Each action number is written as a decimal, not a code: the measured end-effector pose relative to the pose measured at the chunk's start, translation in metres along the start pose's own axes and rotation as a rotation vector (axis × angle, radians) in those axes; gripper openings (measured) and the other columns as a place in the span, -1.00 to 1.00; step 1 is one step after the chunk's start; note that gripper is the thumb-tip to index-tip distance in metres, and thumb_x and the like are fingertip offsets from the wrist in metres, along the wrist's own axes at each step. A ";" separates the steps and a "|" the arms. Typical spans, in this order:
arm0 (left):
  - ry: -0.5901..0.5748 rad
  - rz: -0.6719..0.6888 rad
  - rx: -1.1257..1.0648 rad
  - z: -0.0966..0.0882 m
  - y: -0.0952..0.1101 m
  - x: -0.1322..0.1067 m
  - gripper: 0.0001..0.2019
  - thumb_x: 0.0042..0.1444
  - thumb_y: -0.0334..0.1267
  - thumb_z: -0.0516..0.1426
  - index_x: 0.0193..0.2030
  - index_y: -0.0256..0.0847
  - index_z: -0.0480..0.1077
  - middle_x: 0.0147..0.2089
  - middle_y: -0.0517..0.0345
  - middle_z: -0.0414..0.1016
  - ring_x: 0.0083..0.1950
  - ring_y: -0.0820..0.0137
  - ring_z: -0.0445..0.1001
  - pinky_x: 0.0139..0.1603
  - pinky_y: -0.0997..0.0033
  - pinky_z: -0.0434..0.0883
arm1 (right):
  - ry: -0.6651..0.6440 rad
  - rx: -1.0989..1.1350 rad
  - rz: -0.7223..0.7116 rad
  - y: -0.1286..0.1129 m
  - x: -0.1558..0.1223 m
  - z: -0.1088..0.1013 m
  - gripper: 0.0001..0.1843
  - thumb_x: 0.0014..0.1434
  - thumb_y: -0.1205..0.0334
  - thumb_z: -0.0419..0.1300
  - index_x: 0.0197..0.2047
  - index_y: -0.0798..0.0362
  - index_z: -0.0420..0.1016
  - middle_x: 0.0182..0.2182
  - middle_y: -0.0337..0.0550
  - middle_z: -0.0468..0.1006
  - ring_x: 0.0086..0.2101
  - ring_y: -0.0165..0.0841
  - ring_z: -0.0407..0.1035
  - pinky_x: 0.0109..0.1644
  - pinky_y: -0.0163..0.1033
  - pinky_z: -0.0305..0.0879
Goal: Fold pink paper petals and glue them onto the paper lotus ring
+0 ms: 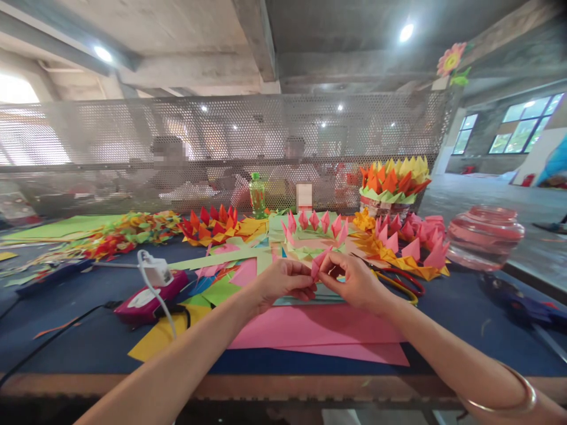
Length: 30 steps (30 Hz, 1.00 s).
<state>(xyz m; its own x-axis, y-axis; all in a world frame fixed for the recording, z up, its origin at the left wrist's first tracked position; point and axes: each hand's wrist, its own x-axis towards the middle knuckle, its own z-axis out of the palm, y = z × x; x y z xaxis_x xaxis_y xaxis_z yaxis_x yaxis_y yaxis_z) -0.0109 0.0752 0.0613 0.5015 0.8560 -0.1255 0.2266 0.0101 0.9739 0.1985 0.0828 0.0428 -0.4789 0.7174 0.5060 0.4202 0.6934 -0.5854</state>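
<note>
Between my fingertips is a small folded pink paper petal [318,262], pointed at its top. My left hand [290,282] pinches it from the left, and my right hand [349,277] grips it from the right with thumb and forefinger. Just behind stands a ring of pink paper points on a pale green base [305,252], partly hidden by my hands. Beneath my hands lie pink paper sheets [310,327] on the blue table cover. Yellow- and red-handled scissors [403,286] rest beside my right hand.
Left are a purple power strip [150,298] with a white charger [155,270] and paper scraps [128,233]. Red folded paper [212,224], a green bottle [257,196] and a paper flower basket [394,186] stand behind. Right are a water jar [485,239] and a blue tool [522,301].
</note>
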 end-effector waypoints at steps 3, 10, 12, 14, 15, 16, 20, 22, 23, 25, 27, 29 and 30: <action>-0.009 -0.028 0.021 0.000 0.001 0.000 -0.86 0.33 -0.26 0.20 -0.20 -0.31 0.48 -0.29 0.20 0.54 -0.31 0.44 0.54 -0.19 0.33 0.54 | 0.000 -0.015 0.002 0.000 0.000 0.000 -0.75 0.38 0.07 0.22 -0.18 0.11 0.50 -0.32 -0.26 0.54 -0.38 -0.45 0.46 -0.26 -0.25 0.47; 0.009 -0.061 0.089 0.000 -0.002 0.003 -0.88 0.32 -0.27 0.22 -0.18 -0.31 0.47 -0.28 0.20 0.53 -0.33 0.46 0.52 -0.28 0.39 0.53 | -0.021 -0.048 0.007 -0.005 0.000 -0.002 -0.76 0.38 0.08 0.22 -0.16 0.11 0.50 -0.29 -0.24 0.55 -0.36 -0.44 0.47 -0.25 -0.24 0.47; 0.012 -0.057 0.111 0.000 -0.003 0.004 -0.88 0.32 -0.27 0.22 -0.17 -0.31 0.47 -0.27 0.20 0.53 -0.32 0.46 0.53 -0.27 0.38 0.54 | -0.029 -0.057 0.010 -0.005 0.000 -0.002 -0.76 0.38 0.08 0.22 -0.15 0.11 0.51 -0.28 -0.24 0.56 -0.35 -0.44 0.47 -0.24 -0.24 0.48; 0.017 -0.050 0.136 0.000 -0.003 0.004 -0.87 0.32 -0.26 0.21 -0.16 -0.31 0.47 -0.26 0.19 0.53 -0.31 0.45 0.54 -0.25 0.37 0.54 | -0.035 -0.066 0.016 -0.005 0.000 -0.002 -0.76 0.38 0.08 0.23 -0.14 0.11 0.51 -0.27 -0.23 0.56 -0.35 -0.43 0.48 -0.24 -0.23 0.48; 0.021 -0.045 0.148 -0.001 -0.003 0.004 -0.87 0.32 -0.25 0.21 -0.16 -0.31 0.47 -0.26 0.19 0.53 -0.30 0.44 0.54 -0.24 0.36 0.55 | -0.037 -0.069 0.019 -0.004 0.000 -0.002 -0.76 0.38 0.08 0.23 -0.13 0.11 0.51 -0.27 -0.23 0.56 -0.34 -0.43 0.48 -0.24 -0.23 0.48; 0.025 -0.039 0.160 -0.001 -0.003 0.004 -0.86 0.33 -0.25 0.21 -0.16 -0.31 0.47 -0.25 0.19 0.54 -0.30 0.44 0.54 -0.23 0.35 0.55 | -0.038 -0.071 0.022 -0.004 0.000 -0.002 -0.76 0.38 0.08 0.23 -0.13 0.11 0.51 -0.26 -0.22 0.57 -0.34 -0.43 0.48 -0.24 -0.23 0.49; 0.033 -0.018 0.204 0.000 -0.005 0.005 -0.84 0.33 -0.23 0.21 -0.17 -0.30 0.47 -0.26 0.18 0.54 -0.29 0.44 0.54 -0.23 0.34 0.55 | -0.041 -0.075 0.032 -0.002 0.000 -0.001 -0.76 0.38 0.08 0.22 -0.11 0.11 0.51 -0.25 -0.22 0.57 -0.33 -0.42 0.48 -0.23 -0.22 0.49; 0.033 -0.012 0.222 0.000 -0.006 0.006 -0.83 0.33 -0.21 0.21 -0.18 -0.30 0.47 -0.25 0.18 0.54 -0.30 0.44 0.54 -0.23 0.35 0.55 | -0.041 -0.073 0.035 -0.001 0.000 0.000 -0.76 0.38 0.08 0.22 -0.11 0.11 0.51 -0.24 -0.21 0.57 -0.33 -0.42 0.49 -0.22 -0.22 0.49; 0.033 -0.009 0.230 0.001 -0.006 0.006 -0.83 0.33 -0.21 0.21 -0.18 -0.30 0.47 -0.25 0.18 0.54 -0.30 0.44 0.54 -0.24 0.35 0.54 | -0.038 -0.072 0.038 0.000 0.000 0.000 -0.76 0.38 0.08 0.22 -0.10 0.11 0.51 -0.24 -0.21 0.57 -0.33 -0.42 0.49 -0.22 -0.22 0.49; 0.034 -0.006 0.244 0.001 -0.008 0.007 -0.82 0.33 -0.20 0.21 -0.18 -0.30 0.47 -0.26 0.18 0.54 -0.31 0.45 0.53 -0.26 0.37 0.54 | -0.027 -0.068 0.044 0.001 -0.001 0.001 -0.76 0.38 0.08 0.22 -0.10 0.11 0.51 -0.24 -0.21 0.57 -0.33 -0.42 0.49 -0.22 -0.22 0.49; 0.038 -0.003 0.255 0.001 -0.009 0.007 -0.81 0.33 -0.19 0.20 -0.20 -0.30 0.46 -0.28 0.19 0.53 -0.33 0.45 0.52 -0.27 0.38 0.53 | -0.013 -0.059 0.048 0.003 -0.001 0.002 -0.75 0.38 0.08 0.22 -0.09 0.11 0.51 -0.23 -0.21 0.57 -0.33 -0.42 0.48 -0.23 -0.22 0.49; 0.040 0.002 0.260 0.002 -0.010 0.008 -0.80 0.34 -0.18 0.20 -0.21 -0.30 0.46 -0.30 0.20 0.52 -0.34 0.46 0.51 -0.29 0.39 0.52 | 0.003 -0.047 0.050 0.004 -0.001 0.002 -0.75 0.38 0.08 0.22 -0.09 0.11 0.51 -0.24 -0.21 0.57 -0.33 -0.43 0.48 -0.23 -0.23 0.49; 0.040 0.008 0.261 0.002 -0.010 0.008 -0.79 0.34 -0.17 0.20 -0.22 -0.30 0.46 -0.31 0.21 0.52 -0.35 0.46 0.51 -0.29 0.39 0.52 | 0.010 -0.039 0.050 0.004 -0.001 0.002 -0.75 0.38 0.08 0.22 -0.09 0.11 0.50 -0.24 -0.21 0.57 -0.34 -0.43 0.48 -0.24 -0.23 0.49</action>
<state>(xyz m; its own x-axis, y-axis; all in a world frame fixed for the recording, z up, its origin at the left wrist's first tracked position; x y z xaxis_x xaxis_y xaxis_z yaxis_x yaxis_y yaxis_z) -0.0079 0.0810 0.0502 0.4716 0.8754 -0.1058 0.4337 -0.1258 0.8923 0.1993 0.0851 0.0384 -0.4489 0.7517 0.4832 0.4730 0.6587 -0.5852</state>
